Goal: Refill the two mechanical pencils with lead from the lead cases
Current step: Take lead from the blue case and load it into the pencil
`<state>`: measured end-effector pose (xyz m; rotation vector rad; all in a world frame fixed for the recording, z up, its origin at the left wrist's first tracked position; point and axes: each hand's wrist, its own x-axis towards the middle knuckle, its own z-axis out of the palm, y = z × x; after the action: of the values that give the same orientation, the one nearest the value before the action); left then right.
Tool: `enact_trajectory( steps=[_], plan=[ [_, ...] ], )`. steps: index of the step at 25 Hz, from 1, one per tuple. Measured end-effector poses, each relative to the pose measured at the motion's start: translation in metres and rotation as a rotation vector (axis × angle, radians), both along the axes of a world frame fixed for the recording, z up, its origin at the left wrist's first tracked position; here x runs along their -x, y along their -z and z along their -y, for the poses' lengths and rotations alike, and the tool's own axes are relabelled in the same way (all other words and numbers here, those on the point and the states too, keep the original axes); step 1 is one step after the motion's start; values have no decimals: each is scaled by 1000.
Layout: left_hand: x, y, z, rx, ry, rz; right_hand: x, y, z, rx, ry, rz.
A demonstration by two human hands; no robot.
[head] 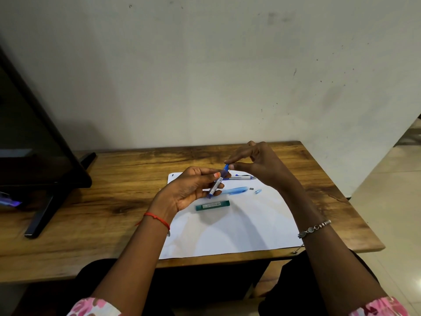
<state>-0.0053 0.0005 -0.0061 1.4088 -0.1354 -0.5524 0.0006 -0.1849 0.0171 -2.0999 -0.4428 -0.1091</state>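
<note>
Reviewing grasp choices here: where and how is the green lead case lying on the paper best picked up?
Pinch the green lead case across its long sides near the middle, coming from above. It lies flat on the white paper, nearly left to right, with clear paper on both long sides. The left hand is nearest, though it holds the blue lead case.

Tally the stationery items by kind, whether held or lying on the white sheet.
Mechanical pencils: 2, a light blue plastic pencil and a silver and blue pencil.
Lead cases: 2, a green rectangular case and a blue case in the left hand.
Small loose parts: 2, a clear blue cap and a tiny grey piece.
Total: 6
</note>
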Motion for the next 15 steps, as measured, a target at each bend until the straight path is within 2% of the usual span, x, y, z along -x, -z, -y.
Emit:
enact_trajectory(
  steps=[11, 15],
  plan=[
    [2, -1, 2, -30, -23, -18, 0, 1, -4, 123, -45, 31],
    [1, -2, 0, -15, -21, -25, 3, -3, -3, 44, 1, -10]
  ],
)
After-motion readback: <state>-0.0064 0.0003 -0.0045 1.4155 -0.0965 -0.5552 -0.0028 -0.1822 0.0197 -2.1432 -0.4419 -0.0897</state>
